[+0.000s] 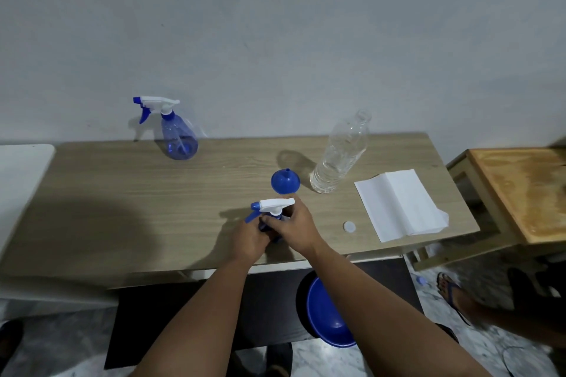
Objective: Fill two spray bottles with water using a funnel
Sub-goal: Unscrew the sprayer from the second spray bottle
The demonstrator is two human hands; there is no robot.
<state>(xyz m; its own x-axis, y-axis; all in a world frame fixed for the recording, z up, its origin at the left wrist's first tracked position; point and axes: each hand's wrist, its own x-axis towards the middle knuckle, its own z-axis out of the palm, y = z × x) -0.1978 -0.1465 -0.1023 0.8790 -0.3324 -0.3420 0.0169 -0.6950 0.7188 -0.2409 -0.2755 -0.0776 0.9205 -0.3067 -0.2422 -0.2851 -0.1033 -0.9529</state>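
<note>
— Gripping the near spray bottle (273, 208) with both hands, are you?

— Yes. Your left hand (249, 240) is wrapped around its blue body low down, and your right hand (294, 225) is closed around the neck just under the white trigger head, whose blue nozzle points toward nine o'clock. The bottle stands upright on the wooden table (122, 193), close to its near edge.

— Where is the funnel?

— Your blue funnel (285, 182) sits mouth-down, spout up, at twelve o'clock from your hands, just beyond the bottle and apart from it.

— And the water?

— At one o'clock, the clear plastic bottle (340, 153) stands uncapped with water in its lower part, near the funnel. Its white cap (349, 226) lies at three o'clock from your right hand, beside the folded white paper (398, 205).

— The other sprayer?

— Your second spray bottle (174, 131) stands at ten o'clock, well apart, near the wall, its head on. A blue basin (327, 315) is under the table's near edge.
</note>
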